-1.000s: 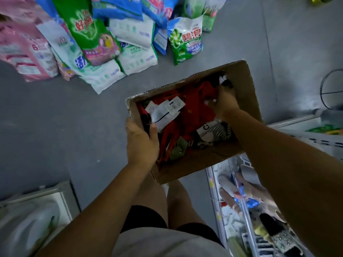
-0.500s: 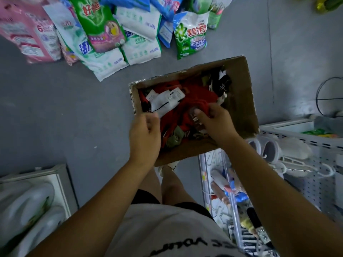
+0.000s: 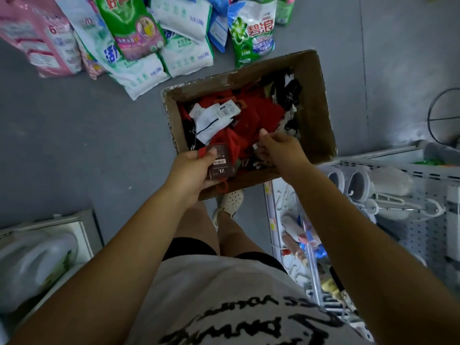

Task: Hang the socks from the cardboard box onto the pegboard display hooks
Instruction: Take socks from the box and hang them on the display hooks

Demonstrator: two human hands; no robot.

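Picking step: your left hand (image 3: 191, 170) grips a pack (image 3: 220, 163), right hand (image 3: 280, 148) pinches socks (image 3: 251, 115) in the box (image 3: 317, 100) — pegboard (image 3: 423, 236) next.

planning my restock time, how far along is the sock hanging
Done: no socks visibly hung; the pegboard hooks in view carry pale slippers. In hand: the left hand grips a brown-labelled sock pack at the near edge of the cardboard box; the right hand digs among socks, grip unclear. Left: the red socks filling the box.
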